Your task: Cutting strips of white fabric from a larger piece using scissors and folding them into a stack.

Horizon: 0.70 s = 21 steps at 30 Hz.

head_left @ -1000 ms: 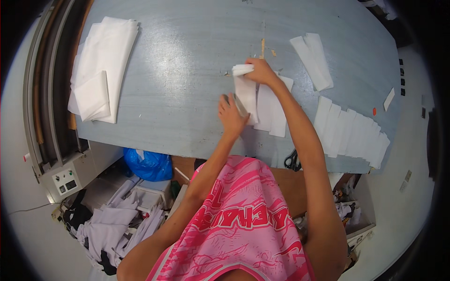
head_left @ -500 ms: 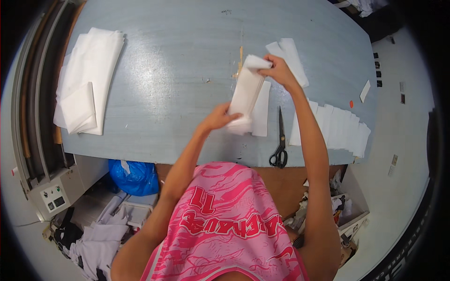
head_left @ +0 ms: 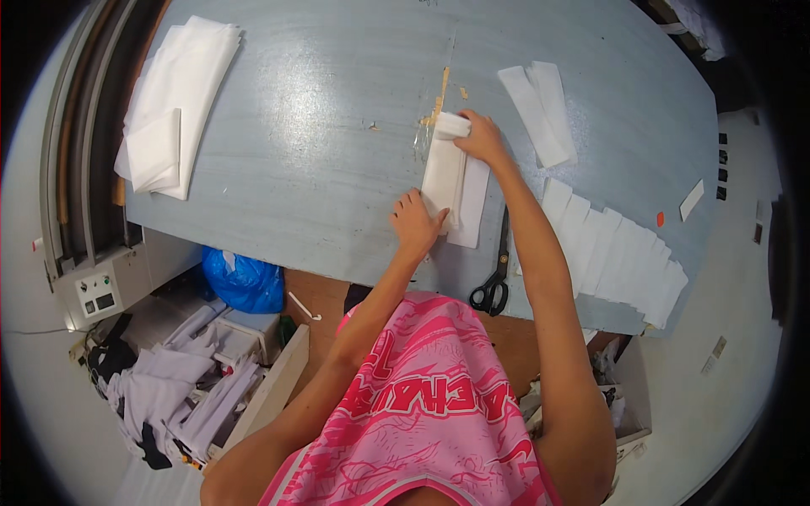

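A long folded strip of white cloth-like material point(head_left: 440, 173) lies on the blue-grey table, its far end doubled into a thick fold. My right hand point(head_left: 481, 137) pinches that fold, fingers closed at its right side. At the near end my left hand point(head_left: 413, 223) rests with fingers apart, the thumb on the strip and the other fingers at its left edge. A second white strip point(head_left: 472, 207) lies flat, partly under the first on the right. Black-handled scissors point(head_left: 492, 291) lie just right of it, their blade partly hidden by my right forearm.
Loose white strips point(head_left: 540, 110) lie beyond my right arm. A fanned row of white pieces point(head_left: 620, 253) spreads along the right edge. Folded white sheets point(head_left: 181, 93) are stacked at far left. A blue plastic bag point(head_left: 242, 280) sits below the table's front edge.
The strip has come down from a raised, tilted hold onto the table. My left hand has loosened from its near end; my right hand has kept its grip. The view has shifted.
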Each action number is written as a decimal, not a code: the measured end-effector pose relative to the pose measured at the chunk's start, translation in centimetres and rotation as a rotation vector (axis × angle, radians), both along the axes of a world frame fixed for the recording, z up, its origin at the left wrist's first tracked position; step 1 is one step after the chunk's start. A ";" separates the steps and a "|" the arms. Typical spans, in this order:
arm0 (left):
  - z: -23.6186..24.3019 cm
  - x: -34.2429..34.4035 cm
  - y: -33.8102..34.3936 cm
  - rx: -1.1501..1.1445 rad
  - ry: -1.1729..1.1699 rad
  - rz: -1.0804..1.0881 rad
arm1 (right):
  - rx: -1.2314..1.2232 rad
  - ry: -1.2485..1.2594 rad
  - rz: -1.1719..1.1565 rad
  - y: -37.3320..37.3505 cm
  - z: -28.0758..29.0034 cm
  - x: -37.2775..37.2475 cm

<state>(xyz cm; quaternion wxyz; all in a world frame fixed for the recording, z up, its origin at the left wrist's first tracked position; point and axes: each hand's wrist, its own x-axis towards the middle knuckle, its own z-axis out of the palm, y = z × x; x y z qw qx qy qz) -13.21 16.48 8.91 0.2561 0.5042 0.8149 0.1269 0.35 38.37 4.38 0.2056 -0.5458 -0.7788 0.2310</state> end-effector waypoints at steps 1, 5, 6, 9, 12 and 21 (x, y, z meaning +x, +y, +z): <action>-0.4 0.4 0.4 -0.026 0.011 0.028 | -0.189 -0.054 0.058 0.7 1.0 -0.2; -1.2 0.8 1.2 -0.077 0.016 0.113 | -0.330 0.018 0.230 0.5 4.5 -0.6; -1.5 0.3 1.2 -0.074 0.023 0.121 | -0.326 0.024 0.238 0.4 5.6 -0.6; -1.8 -1.8 -0.4 -0.030 -0.077 0.070 | -0.539 0.219 0.299 -0.9 9.1 -0.2; 0.7 -2.3 -2.2 0.029 -0.258 0.115 | -0.727 0.394 0.247 -1.5 11.8 2.6; -0.3 3.1 -2.8 -0.049 -0.573 0.047 | -0.683 0.419 0.078 -1.0 2.7 9.6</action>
